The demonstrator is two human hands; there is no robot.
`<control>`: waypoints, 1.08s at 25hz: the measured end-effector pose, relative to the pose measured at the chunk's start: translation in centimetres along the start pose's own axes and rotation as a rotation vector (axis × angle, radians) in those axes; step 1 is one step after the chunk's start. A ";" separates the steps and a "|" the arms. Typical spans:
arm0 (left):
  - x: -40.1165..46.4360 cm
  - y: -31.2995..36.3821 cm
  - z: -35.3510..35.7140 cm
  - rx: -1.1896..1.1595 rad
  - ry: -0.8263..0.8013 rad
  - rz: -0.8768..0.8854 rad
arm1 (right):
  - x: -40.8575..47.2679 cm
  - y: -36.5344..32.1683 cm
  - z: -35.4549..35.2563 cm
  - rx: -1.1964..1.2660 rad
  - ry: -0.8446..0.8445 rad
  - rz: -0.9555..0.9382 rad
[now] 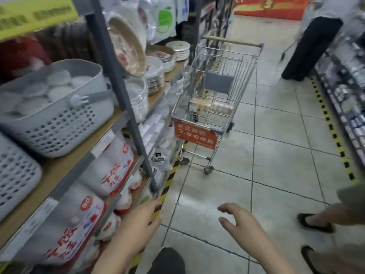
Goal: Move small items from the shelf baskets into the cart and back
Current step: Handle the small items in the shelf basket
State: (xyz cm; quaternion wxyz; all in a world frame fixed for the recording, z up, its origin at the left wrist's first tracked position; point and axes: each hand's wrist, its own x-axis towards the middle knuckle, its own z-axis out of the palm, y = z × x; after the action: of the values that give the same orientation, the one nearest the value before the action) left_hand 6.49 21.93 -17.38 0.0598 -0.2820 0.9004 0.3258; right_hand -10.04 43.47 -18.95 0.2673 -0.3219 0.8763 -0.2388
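- Head view: left hand and right hand loose, empty.
- Basket items: probably light, rigid; pinch at rims.
- Cart well ahead.

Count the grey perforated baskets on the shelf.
2: one grey basket holding white items on the upper shelf, another basket cut off at the left edge. More may be hidden.
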 end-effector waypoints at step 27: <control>56.9 13.7 -3.5 0.003 -0.266 0.010 | 46.6 12.0 -21.6 0.210 -0.022 0.245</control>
State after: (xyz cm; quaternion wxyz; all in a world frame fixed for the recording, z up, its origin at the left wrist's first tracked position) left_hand -48.20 1.70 -23.66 0.1774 -0.2315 0.8864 0.3595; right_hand -58.98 24.65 -24.66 0.3363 -0.1854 0.8763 -0.2909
